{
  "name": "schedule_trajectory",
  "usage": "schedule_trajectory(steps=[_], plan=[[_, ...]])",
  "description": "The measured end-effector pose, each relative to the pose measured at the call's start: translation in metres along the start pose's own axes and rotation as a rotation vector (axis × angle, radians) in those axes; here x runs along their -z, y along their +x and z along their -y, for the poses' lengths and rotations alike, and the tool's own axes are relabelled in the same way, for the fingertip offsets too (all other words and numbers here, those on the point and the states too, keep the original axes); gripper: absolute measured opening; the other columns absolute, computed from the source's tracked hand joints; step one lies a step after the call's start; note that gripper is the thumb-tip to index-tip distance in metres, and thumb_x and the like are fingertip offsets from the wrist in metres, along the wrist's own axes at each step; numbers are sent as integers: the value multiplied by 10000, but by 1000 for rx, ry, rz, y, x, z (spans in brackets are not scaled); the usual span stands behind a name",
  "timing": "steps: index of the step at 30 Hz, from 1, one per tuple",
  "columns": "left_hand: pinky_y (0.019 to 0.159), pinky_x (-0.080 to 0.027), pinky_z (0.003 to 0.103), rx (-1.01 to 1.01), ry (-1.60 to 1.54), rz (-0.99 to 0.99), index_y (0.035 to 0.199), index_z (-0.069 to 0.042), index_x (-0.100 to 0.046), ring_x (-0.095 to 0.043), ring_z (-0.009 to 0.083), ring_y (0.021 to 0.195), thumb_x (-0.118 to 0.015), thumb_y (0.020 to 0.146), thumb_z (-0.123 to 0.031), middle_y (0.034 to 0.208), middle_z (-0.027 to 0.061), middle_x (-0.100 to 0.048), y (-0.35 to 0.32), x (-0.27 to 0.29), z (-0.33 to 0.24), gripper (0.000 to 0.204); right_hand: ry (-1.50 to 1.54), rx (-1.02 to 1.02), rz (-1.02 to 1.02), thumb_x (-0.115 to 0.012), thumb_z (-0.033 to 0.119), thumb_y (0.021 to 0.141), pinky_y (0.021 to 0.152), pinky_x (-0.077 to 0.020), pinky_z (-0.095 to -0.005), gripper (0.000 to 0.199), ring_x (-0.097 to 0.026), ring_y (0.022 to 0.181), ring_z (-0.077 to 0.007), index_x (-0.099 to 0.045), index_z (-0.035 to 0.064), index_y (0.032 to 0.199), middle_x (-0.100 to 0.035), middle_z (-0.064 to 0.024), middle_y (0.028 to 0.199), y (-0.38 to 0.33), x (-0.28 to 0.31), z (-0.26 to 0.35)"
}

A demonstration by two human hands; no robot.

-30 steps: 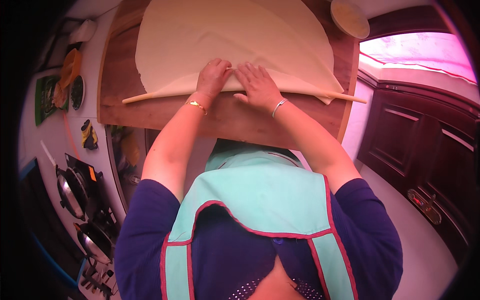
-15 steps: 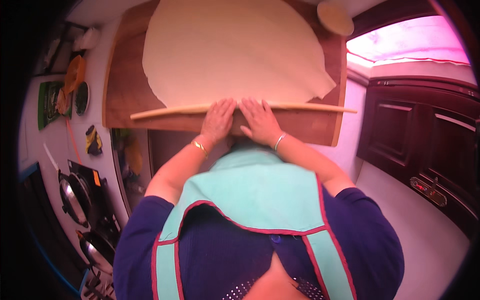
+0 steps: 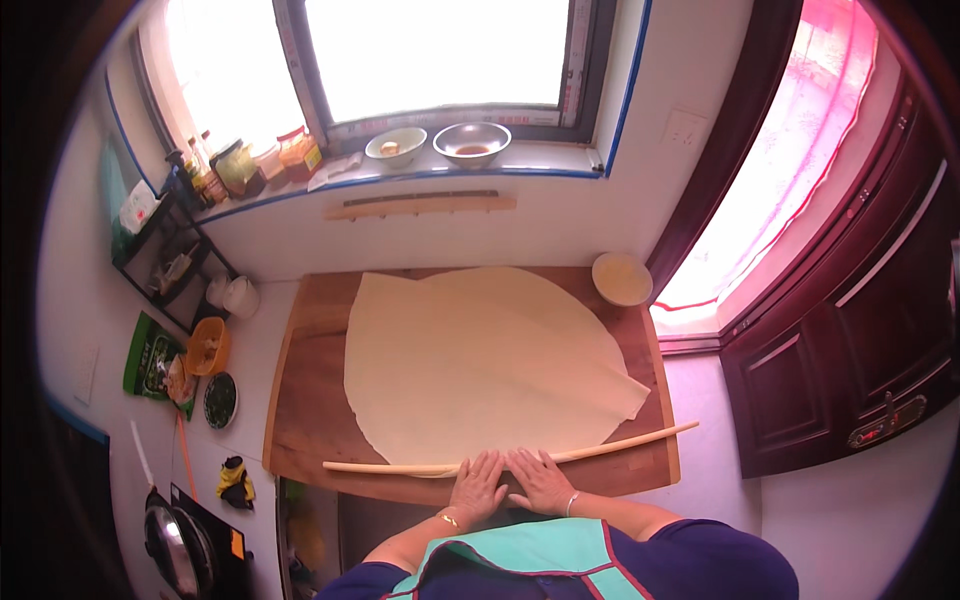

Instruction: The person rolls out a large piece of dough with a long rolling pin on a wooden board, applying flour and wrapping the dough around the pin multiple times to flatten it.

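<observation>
A large, thin sheet of dough [image 3: 485, 365] lies spread over a wooden board [image 3: 308, 375]. Along its near edge runs a long, slim rolling pin [image 3: 625, 441], crosswise to me, with both ends reaching past the dough. My left hand [image 3: 479, 487] lies on the middle of the pin, its fingers stretched forward. Close beside it, my right hand [image 3: 541, 484] rests flat on the pin too, fingers extended and slightly apart. Neither hand wraps round the pin; the palms hide its middle part.
A pale bowl [image 3: 622, 279] sits at the board's far right corner. Left of the board are an orange basket [image 3: 208, 346], a dark green-filled dish [image 3: 221, 401] and a lidded pan [image 3: 173, 548]. Bowls [image 3: 472, 146] and jars [image 3: 237, 170] line the windowsill. A dark door [image 3: 790, 400] stands right.
The view has tilted up, bringing the window, sill and far edge of the board into sight. Both hands still lie flat on the rolling pin at the dough's near edge.
</observation>
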State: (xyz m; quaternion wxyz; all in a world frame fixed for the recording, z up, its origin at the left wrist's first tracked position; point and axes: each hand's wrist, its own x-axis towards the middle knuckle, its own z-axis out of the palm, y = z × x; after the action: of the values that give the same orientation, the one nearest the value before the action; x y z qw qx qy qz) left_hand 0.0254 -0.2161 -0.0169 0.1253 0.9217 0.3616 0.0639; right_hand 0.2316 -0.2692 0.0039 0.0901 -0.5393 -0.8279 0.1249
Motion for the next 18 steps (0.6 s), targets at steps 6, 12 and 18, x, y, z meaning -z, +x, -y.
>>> schedule_trajectory(steps=[6,12,18], plan=[[1109,-260,586,97,0,-133,1404,-86,-458,-337,322,1402,-523,928,-381,1492,122,-416,122,22,47,564,-66,-116,-132,-500,489,921,1141,-241,-524,673,-365,1393,-308,-390,100,1459,-412,-140,1491,110,20,-79],[1106,-247,604,26,-15,7,1448,-99,-412,-308,316,1421,-550,903,-458,1512,104,-388,-5,-10,3,667,11,19,-81,-547,475,917,1122,-253,-548,679,-387,1372,-335,-384,74,1440,-416,-168,1463,-3,-9,6],[1084,-286,603,167,44,-114,1394,-133,-458,-329,349,1395,-503,936,-354,1495,128,-396,132,14,58,511,-35,-205,-49,-398,418,982,1135,-225,-555,549,-369,1394,-290,-440,105,1431,-435,-122,1481,116,11,-75]])
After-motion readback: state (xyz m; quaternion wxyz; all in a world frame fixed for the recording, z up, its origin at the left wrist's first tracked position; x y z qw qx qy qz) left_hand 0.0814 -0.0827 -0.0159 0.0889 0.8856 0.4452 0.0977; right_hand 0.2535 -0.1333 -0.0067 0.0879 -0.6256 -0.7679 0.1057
